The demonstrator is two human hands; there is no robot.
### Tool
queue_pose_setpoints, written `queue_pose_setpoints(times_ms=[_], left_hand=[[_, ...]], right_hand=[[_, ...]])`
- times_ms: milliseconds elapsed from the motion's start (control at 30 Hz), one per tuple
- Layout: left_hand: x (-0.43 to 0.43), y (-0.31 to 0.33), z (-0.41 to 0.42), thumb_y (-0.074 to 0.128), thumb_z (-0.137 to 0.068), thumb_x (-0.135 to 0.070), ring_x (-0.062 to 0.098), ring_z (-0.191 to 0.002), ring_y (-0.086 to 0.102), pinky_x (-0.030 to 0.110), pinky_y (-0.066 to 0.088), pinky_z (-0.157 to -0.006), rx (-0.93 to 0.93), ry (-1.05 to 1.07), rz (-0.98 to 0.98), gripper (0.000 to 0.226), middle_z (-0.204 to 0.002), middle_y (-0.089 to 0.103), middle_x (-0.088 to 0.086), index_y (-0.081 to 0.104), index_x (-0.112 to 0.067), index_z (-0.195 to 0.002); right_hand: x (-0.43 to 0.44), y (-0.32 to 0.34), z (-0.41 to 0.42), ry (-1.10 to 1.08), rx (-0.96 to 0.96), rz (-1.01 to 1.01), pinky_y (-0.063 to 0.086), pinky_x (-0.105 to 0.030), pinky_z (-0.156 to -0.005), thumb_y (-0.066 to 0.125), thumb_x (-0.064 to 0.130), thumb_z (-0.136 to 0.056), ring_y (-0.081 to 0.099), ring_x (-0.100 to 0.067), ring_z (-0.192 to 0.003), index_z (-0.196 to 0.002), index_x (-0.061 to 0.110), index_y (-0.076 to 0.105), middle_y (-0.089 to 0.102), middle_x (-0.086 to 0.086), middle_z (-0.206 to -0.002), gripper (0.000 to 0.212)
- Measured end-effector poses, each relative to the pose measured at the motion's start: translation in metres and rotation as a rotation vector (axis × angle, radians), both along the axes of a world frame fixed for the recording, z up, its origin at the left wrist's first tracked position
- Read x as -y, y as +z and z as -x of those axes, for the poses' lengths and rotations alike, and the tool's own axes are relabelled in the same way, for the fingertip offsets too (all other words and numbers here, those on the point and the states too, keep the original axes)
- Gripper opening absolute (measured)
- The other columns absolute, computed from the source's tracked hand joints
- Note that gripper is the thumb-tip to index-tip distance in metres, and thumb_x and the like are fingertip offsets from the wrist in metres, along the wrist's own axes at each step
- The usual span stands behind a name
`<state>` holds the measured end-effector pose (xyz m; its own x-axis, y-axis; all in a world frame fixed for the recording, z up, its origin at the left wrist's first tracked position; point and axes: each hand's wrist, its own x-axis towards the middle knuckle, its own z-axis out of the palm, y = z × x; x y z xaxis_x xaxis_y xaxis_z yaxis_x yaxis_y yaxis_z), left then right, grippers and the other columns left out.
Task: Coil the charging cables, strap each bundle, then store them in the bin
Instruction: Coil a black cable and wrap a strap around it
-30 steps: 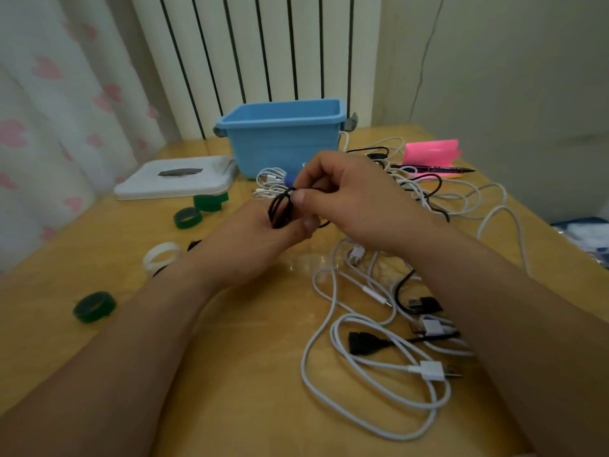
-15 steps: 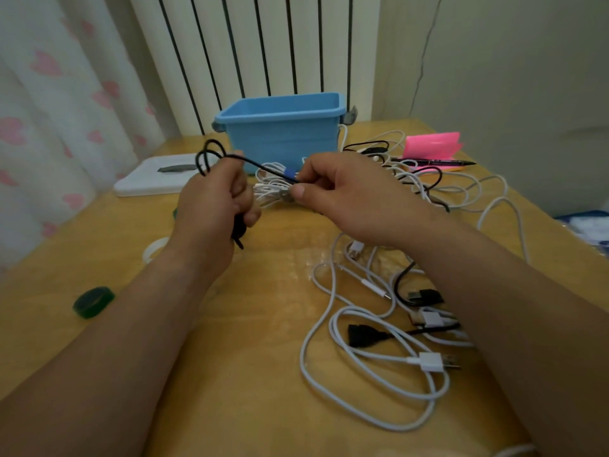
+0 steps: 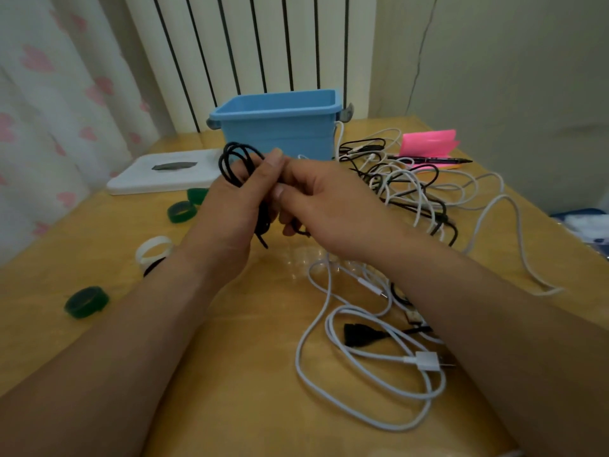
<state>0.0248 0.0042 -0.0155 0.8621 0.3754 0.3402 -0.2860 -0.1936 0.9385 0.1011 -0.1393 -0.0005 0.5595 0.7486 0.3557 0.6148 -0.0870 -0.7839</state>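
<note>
Black cable coil (image 3: 263,225) in left hand (image 3: 227,222)

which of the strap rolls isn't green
The white strap roll, lying between the lone green roll nearer you and the green pair by the white lid; every other roll is green.

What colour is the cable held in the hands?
Black; the cable shows best in the head view, looping above the left hand.

A: colours?
B: bin (image 3: 280,133) blue, 12 o'clock. black cable (image 3: 234,159) centre, white cables (image 3: 426,361) 4 o'clock, strap rolls (image 3: 86,301) green, 9 o'clock.
A: curtain (image 3: 49,94)?
B: white, pink heart print. notes (image 3: 428,143) pink, 1 o'clock.
</note>
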Motion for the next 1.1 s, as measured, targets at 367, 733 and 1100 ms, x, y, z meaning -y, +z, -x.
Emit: queue_pose_setpoints(times_ms=[367, 733, 1100], left_hand=[[-0.041, 0.016, 0.004, 0.051, -0.114, -0.034, 0.012, -0.055, 0.052, 0.027, 0.056, -0.059, 0.257, 0.242, 0.730, 0.026, -0.064, 0.046, -0.002, 0.054, -0.015, -0.097], [-0.009, 0.009, 0.011, 0.049, -0.095, -0.082, 0.008, -0.061, 0.053, 0.036, 0.046, -0.061, -0.270, 0.064, -0.427, 0.060, -0.073, 0.061, -0.009, 0.065, -0.024, -0.096], [-0.003, 0.006, 0.014, 0.071, -0.102, -0.036, 0.011, -0.057, 0.054, 0.027, 0.048, -0.055, -0.373, -0.143, -0.489, 0.020, -0.063, 0.062, -0.004, 0.067, -0.028, -0.085]], right_hand=[[0.002, 0.008, 0.009, 0.015, 0.314, 0.308, 0.052, -0.031, -0.068, 0.065, 0.047, -0.101, 0.063, -0.004, -0.075, -0.098, 0.027, 0.069, 0.066, 0.010, -0.079, 0.020], [0.010, 0.012, -0.016, -0.058, 0.035, -0.133, 0.050, -0.022, -0.067, 0.069, 0.015, -0.096, 0.062, -0.005, -0.071, -0.105, 0.023, 0.064, 0.064, 0.007, -0.077, 0.013], [0.008, 0.008, -0.015, 0.026, 0.030, -0.131, 0.051, -0.016, -0.058, 0.071, 0.015, -0.100, 0.064, -0.001, -0.063, -0.108, 0.020, 0.065, 0.072, -0.002, -0.085, 0.011]])
